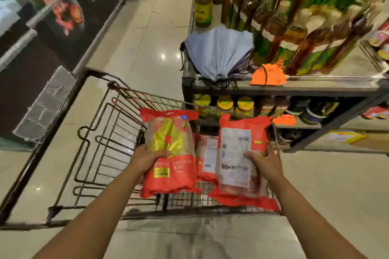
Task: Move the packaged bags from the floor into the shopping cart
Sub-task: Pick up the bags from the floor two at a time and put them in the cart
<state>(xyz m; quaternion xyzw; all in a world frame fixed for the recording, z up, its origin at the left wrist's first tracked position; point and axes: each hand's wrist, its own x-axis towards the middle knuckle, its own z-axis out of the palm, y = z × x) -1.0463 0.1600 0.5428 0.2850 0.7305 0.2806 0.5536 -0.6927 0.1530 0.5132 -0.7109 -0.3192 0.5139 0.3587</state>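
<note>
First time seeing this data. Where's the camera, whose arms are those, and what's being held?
There is no robot here. One wide-angle camera is worn on a person's head and looks forward and down, so the two bare arms at the bottom are the wearer's own. The left hand grips a red bag with a yellow front. The right hand grips a red bag showing its white label. Both bags are held over a wire shopping cart, and a third red bag already sits in it, seen between them. To the right is a store shelf with a grey drawstring bag and yellow-lidded jars.
</note>
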